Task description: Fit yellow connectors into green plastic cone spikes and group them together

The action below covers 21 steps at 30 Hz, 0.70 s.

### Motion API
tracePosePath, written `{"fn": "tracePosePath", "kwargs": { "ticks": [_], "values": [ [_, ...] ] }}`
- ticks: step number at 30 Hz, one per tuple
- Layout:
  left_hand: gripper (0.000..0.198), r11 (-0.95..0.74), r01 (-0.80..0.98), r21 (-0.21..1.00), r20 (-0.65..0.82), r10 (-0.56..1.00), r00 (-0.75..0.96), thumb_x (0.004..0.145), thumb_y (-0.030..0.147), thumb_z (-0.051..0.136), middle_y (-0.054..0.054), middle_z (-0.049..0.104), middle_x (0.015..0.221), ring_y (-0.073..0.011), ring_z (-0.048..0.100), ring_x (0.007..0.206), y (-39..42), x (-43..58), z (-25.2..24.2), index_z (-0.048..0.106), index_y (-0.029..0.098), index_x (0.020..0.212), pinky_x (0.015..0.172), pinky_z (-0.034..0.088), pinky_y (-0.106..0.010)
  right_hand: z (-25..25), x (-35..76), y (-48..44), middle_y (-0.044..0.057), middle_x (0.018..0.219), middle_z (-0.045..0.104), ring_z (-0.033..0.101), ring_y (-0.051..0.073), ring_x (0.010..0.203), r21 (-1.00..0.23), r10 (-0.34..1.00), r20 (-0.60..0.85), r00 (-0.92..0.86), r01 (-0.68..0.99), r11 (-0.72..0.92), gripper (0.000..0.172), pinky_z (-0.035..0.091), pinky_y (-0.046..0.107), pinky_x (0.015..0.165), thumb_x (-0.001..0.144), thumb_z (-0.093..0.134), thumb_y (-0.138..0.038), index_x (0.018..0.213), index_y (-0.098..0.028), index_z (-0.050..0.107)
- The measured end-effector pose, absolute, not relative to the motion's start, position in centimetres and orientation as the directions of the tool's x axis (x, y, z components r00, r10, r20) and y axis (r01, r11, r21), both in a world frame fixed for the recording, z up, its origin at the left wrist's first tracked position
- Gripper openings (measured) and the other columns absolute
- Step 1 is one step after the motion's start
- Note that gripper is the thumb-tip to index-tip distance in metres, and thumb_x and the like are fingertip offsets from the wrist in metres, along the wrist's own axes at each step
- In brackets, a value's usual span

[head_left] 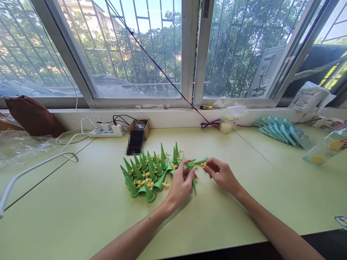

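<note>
Green moulded plastic dominates your work: a heap of cone spikes lies at the middle of the table, smooth, hollow and tapering to sharp points. Some stand on their wide collars and others lie on their sides. Small yellow fittings, knobbly and short, are scattered among them.

Your left hand is closed around one green spike just right of the heap, with its collar up by your fingertips and its point aimed at the near edge. Your right hand rests on the table just right of that. Its thumb and forefinger are pinched on a tiny yellow piece, which is too small to show its shape. A loose spike lies flat just beyond your fingertips.

The table surface is pale green, matt and jointed in panels. At its far edge are:
- a white power strip with trailing cables, to the left;
- a small cardboard box beside the strip;
- a translucent plastic jar, right of centre;
- a fan of glossy teal packets, far right.

A brown cloth bag slumps at the far left.
</note>
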<state>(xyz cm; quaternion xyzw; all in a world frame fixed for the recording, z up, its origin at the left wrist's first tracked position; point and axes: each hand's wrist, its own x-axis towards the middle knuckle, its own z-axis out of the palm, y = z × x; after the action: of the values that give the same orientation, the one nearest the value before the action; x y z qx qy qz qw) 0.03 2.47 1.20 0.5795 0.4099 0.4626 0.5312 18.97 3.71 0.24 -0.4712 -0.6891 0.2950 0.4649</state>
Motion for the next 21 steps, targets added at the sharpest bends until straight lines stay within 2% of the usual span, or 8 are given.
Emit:
{"fn": "tracePosePath", "kwargs": {
  "ticks": [7, 14, 17, 21],
  "values": [
    [0.044, -0.114, 0.007, 0.993, 0.109, 0.961, 0.253, 0.091, 0.046, 0.058, 0.003, 0.058, 0.078, -0.0032, 0.043, 0.037, 2.7, 0.0, 0.8, 0.051, 0.021, 0.126, 0.037, 0.033, -0.018, 0.4, 18.0, 3.0, 0.002, 0.077, 0.063, 0.053, 0.013, 0.058, -0.837, 0.883, 0.469, -0.020, 0.308, 0.452, 0.025, 0.048, 0.027, 0.056, 0.095, 0.060, -0.044, 0.091, -0.019, 0.065],
    [0.044, -0.119, 0.030, 0.992, 0.109, 0.966, 0.233, 0.092, 0.045, 0.058, 0.004, 0.055, 0.078, -0.0037, 0.043, 0.040, 2.7, -0.2, 1.1, 0.050, 0.021, 0.128, 0.038, 0.035, -0.018, 0.4, 18.4, 3.0, 0.003, 0.077, 0.063, 0.053, 0.013, 0.056, -0.846, 0.841, 0.504, 0.196, 0.308, 0.435, 0.026, 0.048, 0.027, 0.052, 0.096, 0.058, -0.046, 0.100, -0.021, 0.064],
    [0.046, -0.116, 0.027, 0.993, 0.106, 0.965, 0.240, 0.091, 0.046, 0.058, 0.003, 0.057, 0.081, -0.0034, 0.044, 0.040, 2.8, -0.2, 1.0, 0.049, 0.021, 0.130, 0.039, 0.036, -0.018, 0.4, 18.2, 3.0, 0.003, 0.080, 0.063, 0.054, 0.014, 0.057, -0.824, 0.835, 0.530, 0.151, 0.323, 0.465, 0.024, 0.049, 0.028, 0.054, 0.096, 0.059, -0.044, 0.100, -0.021, 0.065],
    [0.049, -0.127, 0.024, 0.992, 0.118, 0.966, 0.230, 0.091, 0.044, 0.059, 0.001, 0.058, 0.084, -0.0035, 0.044, 0.041, 3.0, -0.3, 1.1, 0.049, 0.020, 0.133, 0.039, 0.037, -0.018, 0.2, 17.7, 2.8, 0.006, 0.091, 0.064, 0.057, 0.016, 0.067, -0.776, 0.826, 0.563, -0.008, 0.340, 0.532, 0.020, 0.051, 0.029, 0.060, 0.098, 0.057, -0.039, 0.100, -0.022, 0.068]
  ]
}}
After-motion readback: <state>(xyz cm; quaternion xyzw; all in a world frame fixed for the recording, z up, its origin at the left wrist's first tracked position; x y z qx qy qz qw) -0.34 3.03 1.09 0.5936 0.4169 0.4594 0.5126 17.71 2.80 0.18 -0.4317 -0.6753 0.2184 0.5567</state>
